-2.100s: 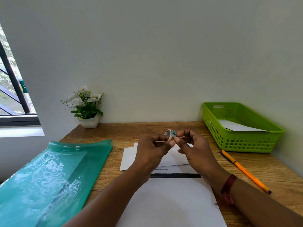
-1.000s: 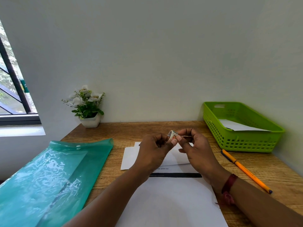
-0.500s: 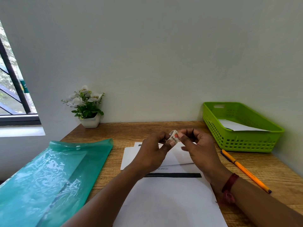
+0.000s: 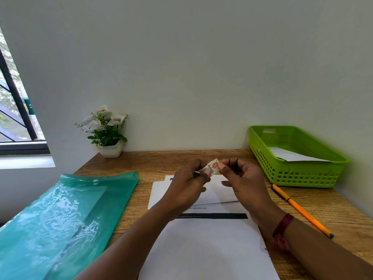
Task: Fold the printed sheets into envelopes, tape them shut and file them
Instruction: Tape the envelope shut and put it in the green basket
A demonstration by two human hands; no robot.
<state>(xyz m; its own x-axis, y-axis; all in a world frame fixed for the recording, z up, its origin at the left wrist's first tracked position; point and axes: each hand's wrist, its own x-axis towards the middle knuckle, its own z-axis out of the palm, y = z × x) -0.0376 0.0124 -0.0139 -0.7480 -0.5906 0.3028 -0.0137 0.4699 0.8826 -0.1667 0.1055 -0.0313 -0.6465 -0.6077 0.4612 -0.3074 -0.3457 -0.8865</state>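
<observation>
My left hand [image 4: 187,184] and my right hand [image 4: 246,182] are raised together above the desk. Both pinch a small white piece [image 4: 213,165] with a zigzag edge and a red print, held between thumbs and forefingers. The tape roll is not visible. Below the hands lies a folded white envelope [image 4: 220,194], overlapping a printed sheet [image 4: 201,249] with a black bar. A translucent green folder [image 4: 60,215] lies flat at the left. At the right stands a green basket [image 4: 302,174] with a white paper [image 4: 290,155] in it.
An orange pen [image 4: 298,209] lies on the wooden desk [image 4: 161,160] in front of the basket. A small potted plant [image 4: 107,134] stands at the back left against the wall. A window is at the far left.
The ring of tape seen between my fingers earlier is gone from sight; a flat printed piece now shows there. My hands have stayed in nearly the same place.
</observation>
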